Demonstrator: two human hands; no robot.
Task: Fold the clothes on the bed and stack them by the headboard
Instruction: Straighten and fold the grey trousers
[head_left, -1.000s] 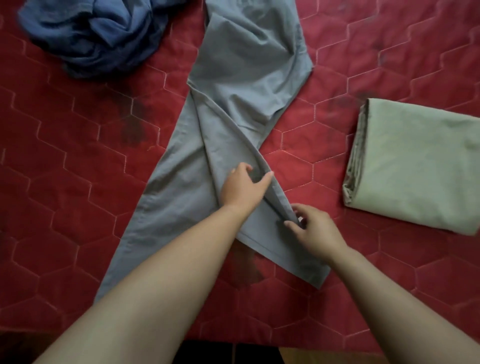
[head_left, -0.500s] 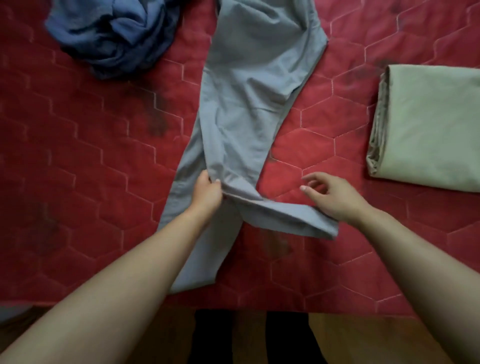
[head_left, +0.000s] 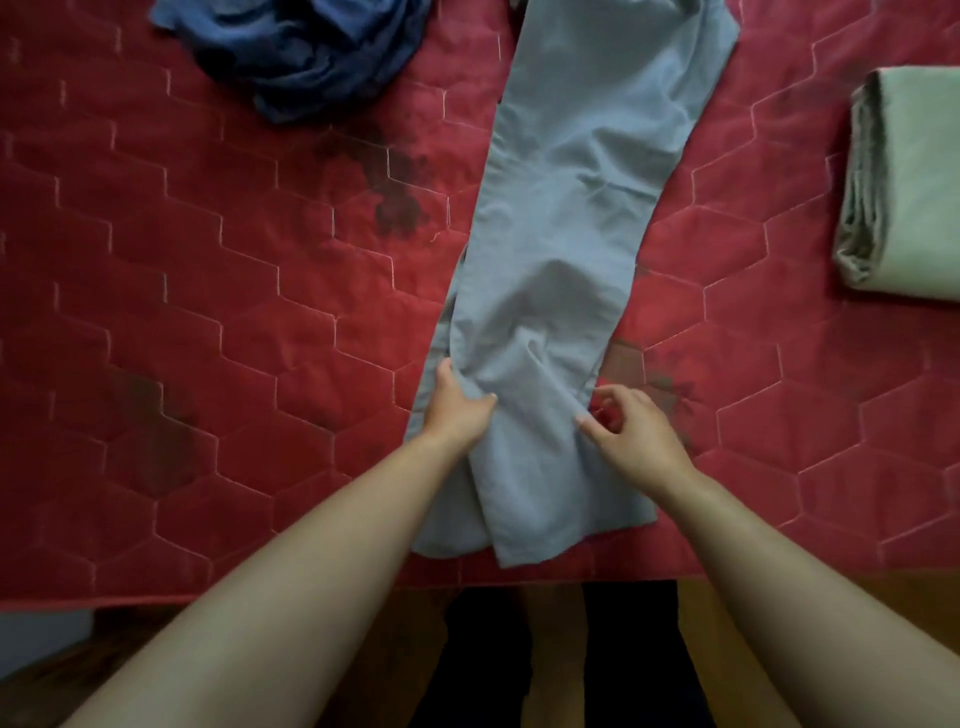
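The grey-blue trousers (head_left: 587, 208) lie lengthwise on the red quilted bedspread (head_left: 208, 312), waist end far and running out of the top of the view, one leg laid over the other with the leg ends near the bed's near edge. The left hand (head_left: 457, 410) grips the left edge of the upper leg, thumb up along the seam and fingers curled onto the cloth. The right hand (head_left: 636, 436) sits at the right edge with thumb and curled fingers close together; I cannot tell whether it actually pinches the fabric or is just beside it. The legs do not look fully matched: the lower one shows out on the left and the ends sit uneven, so a fold made from here would likely lock in a skew and give a lopsided bundle that stacks badly. Wrinkles around the knee area could get pressed in if they are not smoothed first. The ends lie close to the mattress edge, so a careless tug toward the near side could slide them off. A crumpled dark blue garment (head_left: 311, 52) waits at the far left, well apart, and a folded pale green cloth (head_left: 919, 182) lies at the right; dragging the trousers sideways could disturb it. The headboard is not in view. No brand, label or writing can be read on anything here.
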